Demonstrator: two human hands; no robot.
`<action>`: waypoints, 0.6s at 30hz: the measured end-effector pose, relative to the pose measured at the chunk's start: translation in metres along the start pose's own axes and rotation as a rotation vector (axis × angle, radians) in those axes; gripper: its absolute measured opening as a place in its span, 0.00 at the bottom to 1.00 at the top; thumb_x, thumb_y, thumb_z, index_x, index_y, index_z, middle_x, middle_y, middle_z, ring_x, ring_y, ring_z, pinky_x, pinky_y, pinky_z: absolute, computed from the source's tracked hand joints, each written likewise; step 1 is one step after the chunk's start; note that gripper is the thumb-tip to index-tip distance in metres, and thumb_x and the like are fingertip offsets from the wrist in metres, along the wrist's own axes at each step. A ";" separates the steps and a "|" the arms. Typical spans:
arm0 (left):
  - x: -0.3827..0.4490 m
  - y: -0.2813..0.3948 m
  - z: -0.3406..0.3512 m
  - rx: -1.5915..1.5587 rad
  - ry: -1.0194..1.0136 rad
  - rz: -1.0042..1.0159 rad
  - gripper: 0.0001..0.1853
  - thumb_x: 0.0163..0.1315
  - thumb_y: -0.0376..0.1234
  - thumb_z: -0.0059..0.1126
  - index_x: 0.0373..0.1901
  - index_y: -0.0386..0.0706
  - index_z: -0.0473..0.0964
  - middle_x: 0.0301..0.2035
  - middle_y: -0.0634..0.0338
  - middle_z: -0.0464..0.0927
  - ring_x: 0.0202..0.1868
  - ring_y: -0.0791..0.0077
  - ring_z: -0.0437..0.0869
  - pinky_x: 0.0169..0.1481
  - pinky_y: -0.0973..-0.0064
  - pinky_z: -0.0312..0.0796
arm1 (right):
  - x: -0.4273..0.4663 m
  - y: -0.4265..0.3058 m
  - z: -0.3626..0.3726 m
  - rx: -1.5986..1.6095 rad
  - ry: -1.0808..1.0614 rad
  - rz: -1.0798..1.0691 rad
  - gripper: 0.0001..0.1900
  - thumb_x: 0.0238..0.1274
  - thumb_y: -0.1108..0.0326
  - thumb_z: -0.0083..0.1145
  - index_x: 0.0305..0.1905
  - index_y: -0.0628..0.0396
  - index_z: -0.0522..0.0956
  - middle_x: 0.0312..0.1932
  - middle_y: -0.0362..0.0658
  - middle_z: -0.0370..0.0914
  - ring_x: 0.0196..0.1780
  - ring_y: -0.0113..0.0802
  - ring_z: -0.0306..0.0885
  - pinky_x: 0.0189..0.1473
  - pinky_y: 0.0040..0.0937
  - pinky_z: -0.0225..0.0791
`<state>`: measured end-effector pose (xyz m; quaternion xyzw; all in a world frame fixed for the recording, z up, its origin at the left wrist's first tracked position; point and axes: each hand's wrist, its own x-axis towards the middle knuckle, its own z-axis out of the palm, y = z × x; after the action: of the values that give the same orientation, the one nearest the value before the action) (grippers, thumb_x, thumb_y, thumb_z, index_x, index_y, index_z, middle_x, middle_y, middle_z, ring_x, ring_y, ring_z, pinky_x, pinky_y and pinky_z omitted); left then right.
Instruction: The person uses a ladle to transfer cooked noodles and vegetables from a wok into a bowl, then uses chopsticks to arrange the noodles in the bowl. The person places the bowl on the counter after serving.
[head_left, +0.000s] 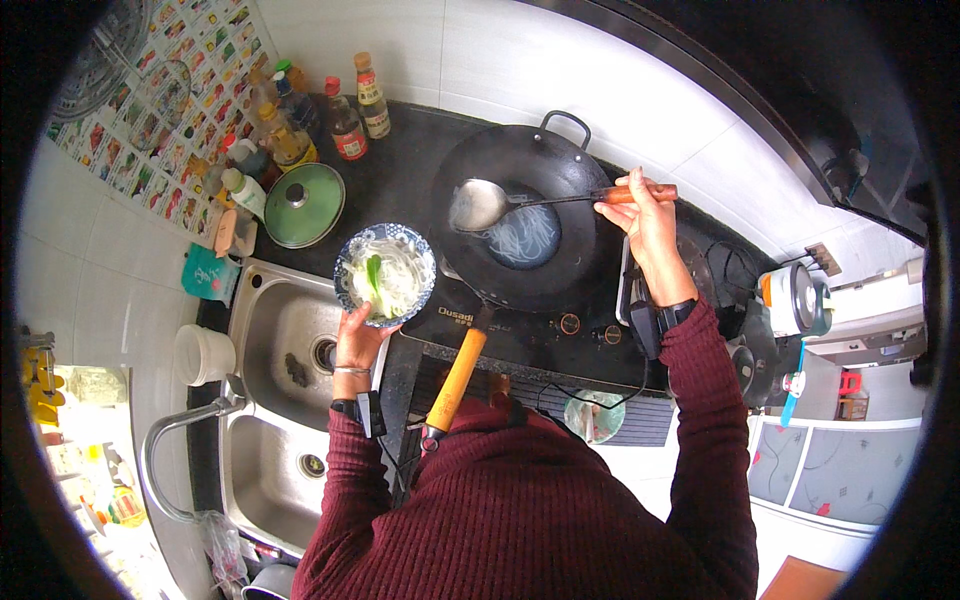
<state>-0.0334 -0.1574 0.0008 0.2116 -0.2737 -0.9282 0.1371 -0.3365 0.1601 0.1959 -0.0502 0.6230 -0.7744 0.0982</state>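
My left hand (358, 338) holds a blue-and-white patterned bowl (346, 298) by its near rim. White noodles (402, 276) and a green leafy vegetable (374, 277) lie in the bowl. With my right hand (646, 222) I grip the wooden handle of a metal ladle (480, 204), whose scoop is over the left part of a black wok (499, 150). White noodles (525, 238) sit in liquid at the wok's bottom. The wok stands on a black cooktop (517, 341), its yellow wooden handle (456, 379) pointing towards me.
A double steel sink (289, 322) with a faucet (161, 435) is at the left. Behind it are a green glass lid (304, 205), a white tub (204, 355) and several sauce bottles (345, 127). A white-and-black appliance (787, 300) stands at the right, and a dark cabinet edge (720, 67) overhangs.
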 end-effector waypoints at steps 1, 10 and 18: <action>0.000 0.000 0.000 0.002 -0.003 0.001 0.31 0.61 0.32 0.62 0.66 0.45 0.64 0.60 0.52 0.72 0.61 0.51 0.76 0.53 0.46 0.78 | 0.000 -0.001 0.001 0.000 0.001 -0.007 0.19 0.65 0.55 0.63 0.35 0.65 0.78 0.30 0.49 0.79 0.29 0.39 0.83 0.35 0.41 0.85; 0.002 -0.003 -0.002 0.059 -0.008 -0.001 0.26 0.62 0.36 0.62 0.63 0.45 0.68 0.60 0.53 0.72 0.60 0.52 0.76 0.55 0.47 0.77 | -0.004 -0.011 0.011 -0.057 -0.052 -0.034 0.17 0.66 0.58 0.62 0.36 0.65 0.77 0.37 0.48 0.79 0.31 0.42 0.84 0.34 0.40 0.85; 0.005 -0.006 0.003 0.051 -0.022 0.011 0.26 0.63 0.34 0.61 0.64 0.46 0.67 0.59 0.53 0.74 0.60 0.52 0.76 0.53 0.45 0.78 | -0.007 -0.013 0.010 -0.052 -0.073 -0.026 0.15 0.67 0.59 0.61 0.36 0.64 0.77 0.37 0.48 0.80 0.33 0.43 0.84 0.35 0.40 0.84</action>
<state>-0.0402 -0.1531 -0.0025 0.2035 -0.2999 -0.9223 0.1338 -0.3289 0.1543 0.2113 -0.0892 0.6383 -0.7567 0.1096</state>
